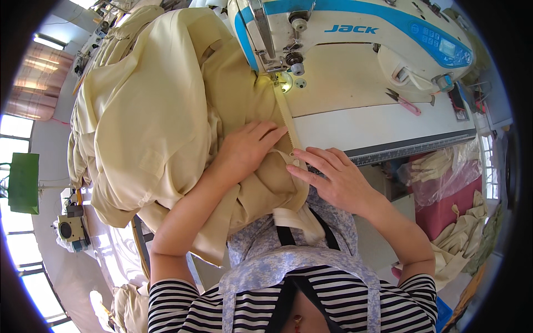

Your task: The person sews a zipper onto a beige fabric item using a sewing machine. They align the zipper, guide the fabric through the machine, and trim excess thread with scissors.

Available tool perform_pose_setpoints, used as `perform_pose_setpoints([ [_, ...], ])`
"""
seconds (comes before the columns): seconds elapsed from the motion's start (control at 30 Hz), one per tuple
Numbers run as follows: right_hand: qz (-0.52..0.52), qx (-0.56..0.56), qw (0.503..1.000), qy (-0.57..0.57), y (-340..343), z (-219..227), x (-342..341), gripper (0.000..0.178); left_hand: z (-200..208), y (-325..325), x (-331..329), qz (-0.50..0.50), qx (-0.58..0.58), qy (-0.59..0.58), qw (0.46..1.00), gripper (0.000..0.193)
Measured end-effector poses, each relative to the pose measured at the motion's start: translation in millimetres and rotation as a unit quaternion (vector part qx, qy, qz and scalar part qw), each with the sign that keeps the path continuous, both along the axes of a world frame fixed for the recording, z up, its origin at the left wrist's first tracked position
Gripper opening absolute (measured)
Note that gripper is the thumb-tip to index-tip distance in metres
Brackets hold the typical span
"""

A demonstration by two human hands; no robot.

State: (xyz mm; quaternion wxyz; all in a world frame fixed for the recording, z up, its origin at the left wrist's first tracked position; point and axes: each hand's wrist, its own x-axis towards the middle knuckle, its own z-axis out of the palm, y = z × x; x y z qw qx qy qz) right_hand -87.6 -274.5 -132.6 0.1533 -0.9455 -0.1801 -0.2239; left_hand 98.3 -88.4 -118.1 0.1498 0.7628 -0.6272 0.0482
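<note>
A cream garment (150, 111) lies in deep folds over the left of the sewing table, its near part hanging down to my lap. Along its right edge runs a pale zipper (286, 114), reaching up to the needle area of a white and blue sewing machine (355, 28). My left hand (252, 144) rests on the cloth just left of the zipper, fingers stretched toward it. At the zipper's near end, my right hand (332, 176) touches the edge with its fingertips, its fingers extended and apart. Cloth under both hands hides what lies beneath.
Pink-handled thread snips (404, 102) lie on the white tabletop (355, 125) to the right. A ruler strip (416, 145) follows the table's front edge. More cream cloth (452, 238) and clear plastic (444, 172) are at the right. A green box-shaped object (24, 183) hangs far left.
</note>
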Motion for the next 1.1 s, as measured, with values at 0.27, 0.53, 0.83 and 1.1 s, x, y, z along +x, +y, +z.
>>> perform_pose_setpoints([
  [0.27,0.037,0.165,0.982,-0.079,6,-24,38,0.049,11,-13,-21,0.038,-0.038,0.009,0.999,0.061],
  [0.53,0.023,0.05,0.998,-0.003,-32,3,46,0.049,-1,-20,10,0.134,-0.175,0.013,0.975,0.037],
  [0.83,0.169,-0.084,0.971,-0.147,-22,-31,112,0.015,28,-37,16,0.158,-0.154,0.085,0.972,0.027],
  [1.1,0.114,0.015,0.989,-0.095,-17,-31,90,0.017,21,-47,33,0.019,-0.104,0.047,0.993,0.019],
])
